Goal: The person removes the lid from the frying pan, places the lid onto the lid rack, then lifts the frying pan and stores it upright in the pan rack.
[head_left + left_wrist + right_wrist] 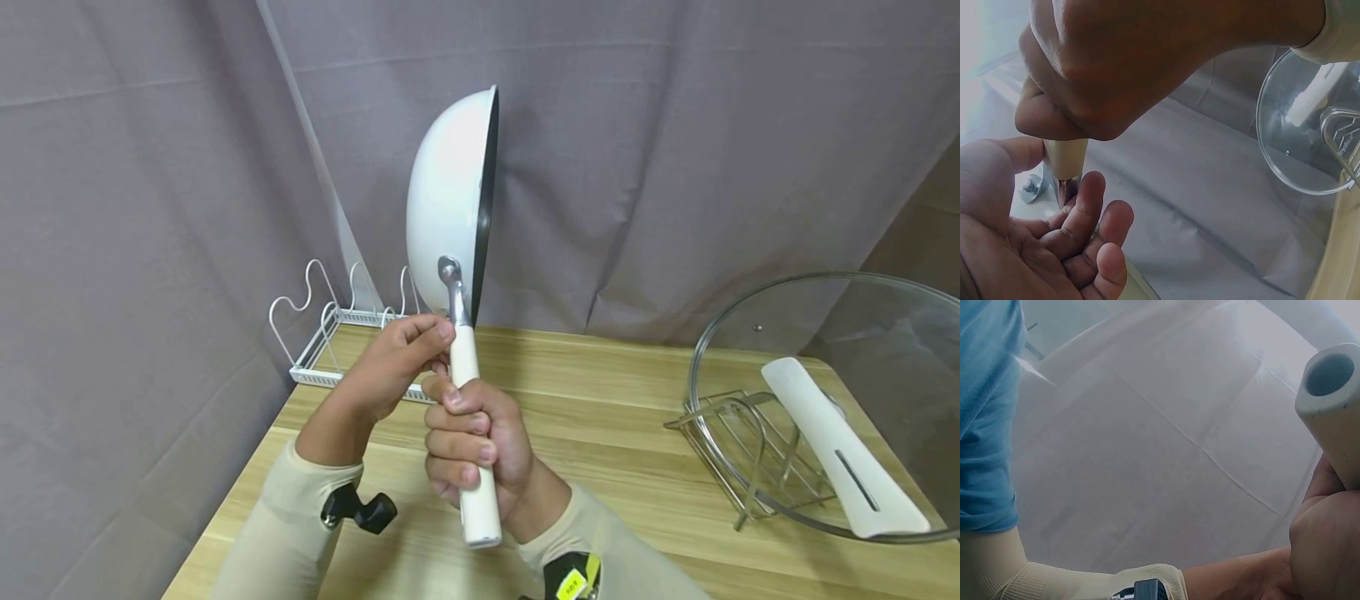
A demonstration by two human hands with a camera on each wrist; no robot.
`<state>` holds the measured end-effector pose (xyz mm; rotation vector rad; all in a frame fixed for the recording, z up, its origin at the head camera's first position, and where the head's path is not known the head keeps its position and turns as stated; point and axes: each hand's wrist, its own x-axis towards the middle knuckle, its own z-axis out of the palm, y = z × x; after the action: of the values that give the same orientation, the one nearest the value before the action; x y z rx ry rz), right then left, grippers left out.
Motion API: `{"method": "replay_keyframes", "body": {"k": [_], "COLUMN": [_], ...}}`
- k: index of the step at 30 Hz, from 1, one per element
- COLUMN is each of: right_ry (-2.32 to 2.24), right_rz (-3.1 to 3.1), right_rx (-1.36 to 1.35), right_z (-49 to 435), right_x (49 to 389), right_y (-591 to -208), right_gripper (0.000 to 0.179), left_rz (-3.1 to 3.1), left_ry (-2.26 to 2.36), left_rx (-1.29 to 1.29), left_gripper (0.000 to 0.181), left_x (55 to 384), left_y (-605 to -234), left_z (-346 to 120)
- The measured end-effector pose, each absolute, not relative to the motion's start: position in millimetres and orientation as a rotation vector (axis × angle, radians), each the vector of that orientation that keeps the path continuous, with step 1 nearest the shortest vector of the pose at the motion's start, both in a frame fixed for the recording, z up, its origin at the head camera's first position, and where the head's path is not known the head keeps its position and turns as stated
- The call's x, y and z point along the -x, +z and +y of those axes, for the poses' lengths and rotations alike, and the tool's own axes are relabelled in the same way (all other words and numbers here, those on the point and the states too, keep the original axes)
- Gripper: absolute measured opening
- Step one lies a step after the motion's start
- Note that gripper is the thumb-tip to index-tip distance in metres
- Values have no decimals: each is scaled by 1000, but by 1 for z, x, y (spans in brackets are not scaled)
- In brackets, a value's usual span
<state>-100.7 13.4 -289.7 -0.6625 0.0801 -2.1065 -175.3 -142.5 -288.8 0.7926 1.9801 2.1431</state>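
Observation:
A white wok (446, 192) with a dark inside is held up, tilted on its side, its rim facing right. My right hand (487, 446) grips its cream handle (481, 517) with the fingers wrapped round it. At the upper end of the handle, just below the metal bracket (456, 287), my left hand (393, 358) pinches it between thumb and forefinger. Its other fingers hang loosely curled in the left wrist view. The handle's end (1329, 375), with a round hole, shows in the right wrist view.
A white wire rack (315, 377) stands at the table's back left, partly hidden by the left hand and wok. On the right, a glass lid (701, 350) with a long cream handle (832, 442) leans in a metal stand (753, 442). Grey curtains (600, 167) hang behind the wooden table (600, 400).

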Motion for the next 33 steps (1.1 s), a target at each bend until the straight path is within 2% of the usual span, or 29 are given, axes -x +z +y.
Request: {"method": "replay_keyframes", "body": {"k": [9,19,28,33], "right_ry": [-2117,-2112,-2122,-2128], "right_rz": [84,70,87,103], "right_rx": [659,672,663,665], "right_z": [11,9,6,5], "right_x": [101,101,101,101], "right_y": [-290,-289,-288,-288], "right_gripper": [9,9,10,10], "left_rz": [1958,2001,1990,1985], "left_ry": [2150,2130,2148,2148], "left_rx": [-794,-791,-791,-784], "left_gripper": [53,60,42,39], "left_x": [173,175,174,173], "left_y": [-288,-287,-286,-285], "left_z": [-145,-147,-150,-151]}}
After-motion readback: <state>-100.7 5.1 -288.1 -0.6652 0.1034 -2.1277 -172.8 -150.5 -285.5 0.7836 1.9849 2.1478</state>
